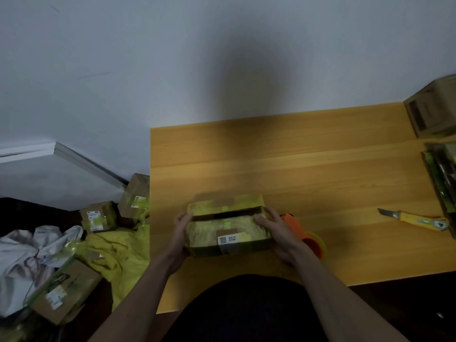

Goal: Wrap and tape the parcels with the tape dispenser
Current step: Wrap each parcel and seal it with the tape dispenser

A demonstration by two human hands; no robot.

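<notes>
A flat cardboard parcel (pixel 227 227) with yellow-green tape and a white label lies on the wooden table (pixel 308 169) near its front edge. A dark gap runs between its two top flaps. My left hand (pixel 181 227) grips the parcel's left end, fingers curled over the top edge. My right hand (pixel 274 229) holds the right end, fingers lying on the near flap. The orange tape dispenser (pixel 304 234) with a yellow-green roll lies on the table just behind my right hand, partly hidden by it.
A yellow utility knife (pixel 414 219) lies at the table's right. Cardboard boxes (pixel 431 109) and a flat packet (pixel 441 181) sit at the right edge. On the floor at left lie several taped parcels (pixel 98 215), yellow bags (pixel 116 253) and grey cloth (pixel 24 255).
</notes>
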